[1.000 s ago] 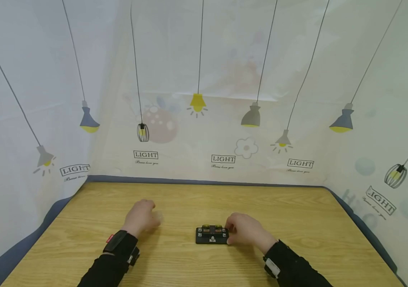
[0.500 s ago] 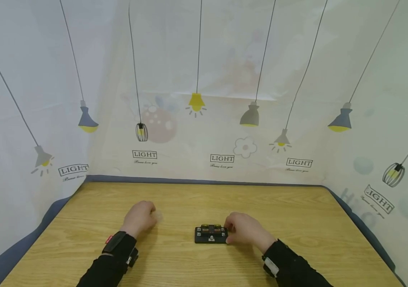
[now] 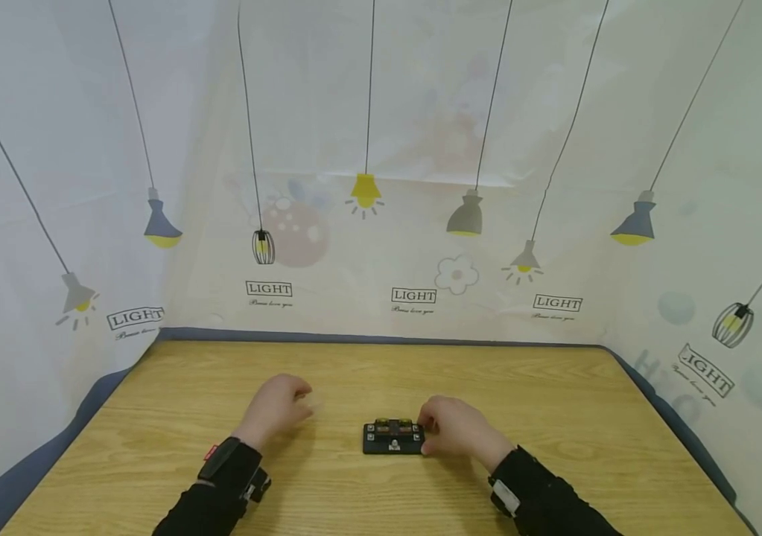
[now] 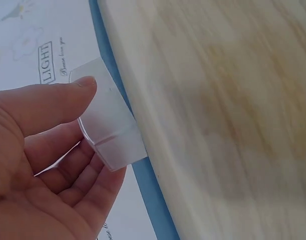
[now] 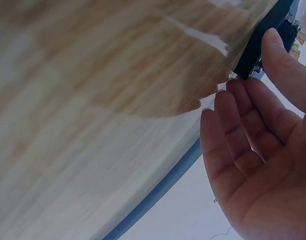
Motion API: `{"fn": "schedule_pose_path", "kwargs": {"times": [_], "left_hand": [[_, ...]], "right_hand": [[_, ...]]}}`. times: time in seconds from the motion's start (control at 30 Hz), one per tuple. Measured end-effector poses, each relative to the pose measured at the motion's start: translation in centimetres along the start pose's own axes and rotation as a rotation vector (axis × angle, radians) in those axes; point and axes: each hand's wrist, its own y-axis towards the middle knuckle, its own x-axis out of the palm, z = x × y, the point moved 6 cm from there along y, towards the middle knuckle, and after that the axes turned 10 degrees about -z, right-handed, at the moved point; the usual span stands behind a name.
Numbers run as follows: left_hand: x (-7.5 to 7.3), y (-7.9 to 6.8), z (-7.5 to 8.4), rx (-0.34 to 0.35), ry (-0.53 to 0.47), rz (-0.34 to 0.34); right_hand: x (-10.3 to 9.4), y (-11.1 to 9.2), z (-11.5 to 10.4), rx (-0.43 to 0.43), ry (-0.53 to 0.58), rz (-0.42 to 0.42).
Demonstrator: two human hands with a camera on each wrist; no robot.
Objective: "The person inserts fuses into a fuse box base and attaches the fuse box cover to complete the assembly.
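Observation:
A black fuse block (image 3: pixel 393 438) with metal screws and yellowish parts on top lies on the wooden table (image 3: pixel 327 491). My right hand (image 3: pixel 457 432) pinches its right end between thumb and fingers. In the right wrist view, the thumb presses the side of the black base (image 5: pixel 253 50) and the fingertips sit at its lower edge. My left hand (image 3: pixel 278 406) is off to the left of the block, holding a clear plastic cover (image 4: pixel 110 115) between thumb and fingers. The cover shows only faintly in the head view, above the table.
Pale cloth (image 3: pixel 347 313) printed with hanging lamps and LIGHT labels surrounds the table at the back and both sides. A blue-grey strip (image 3: pixel 381 340) runs along the table's back edge. Both wrists wear black bands with small devices.
My left hand, with the clear cover, has moved slightly right, closer to the fuse block. The right hand and the block stay in place; the view has shifted a little.

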Motion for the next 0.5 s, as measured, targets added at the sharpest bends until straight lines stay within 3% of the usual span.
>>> {"fn": "schedule_pose_path", "kwargs": {"times": [0.27,0.5], "left_hand": [[0.4,0.0,1.9,0.044,-0.034,0.004],[1.1,-0.2,3.8,0.138,-0.055,0.026]], "right_hand": [[0.0,0.0,0.0,0.0,-0.004,0.004],[0.0,0.0,-0.1,-0.005,-0.001,0.002]]}}
